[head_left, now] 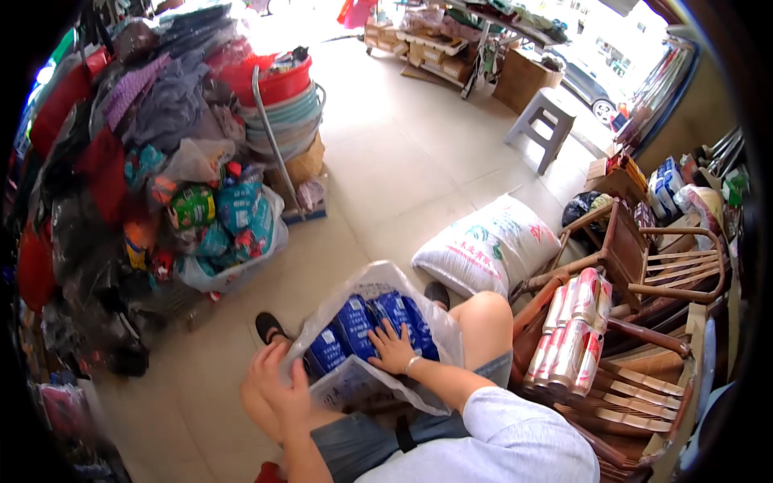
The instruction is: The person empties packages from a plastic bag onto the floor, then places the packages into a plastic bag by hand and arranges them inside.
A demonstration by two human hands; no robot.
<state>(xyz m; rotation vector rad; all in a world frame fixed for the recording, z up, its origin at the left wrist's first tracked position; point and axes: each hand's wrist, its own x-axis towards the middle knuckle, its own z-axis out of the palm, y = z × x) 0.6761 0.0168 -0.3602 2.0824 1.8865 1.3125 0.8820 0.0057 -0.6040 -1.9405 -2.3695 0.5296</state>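
An open white plastic bag (374, 282) stands between the person's legs, holding several blue packets (353, 322) with white print. My right hand (392, 348) lies on the packets inside the bag, palm down with its fingers spread. Beside the bag's left edge is my left hand (278, 378), slightly blurred, raised over the left knee with its fingers apart and nothing seen in it.
A full white sack (488, 245) lies just ahead on the right. Wooden chairs (624, 241) and a bundle of wrapped rolls (568, 334) are at the right. Piled bagged goods (173, 113) and stacked tubs (278, 121) stand left. A grey stool (544, 121) is farther back.
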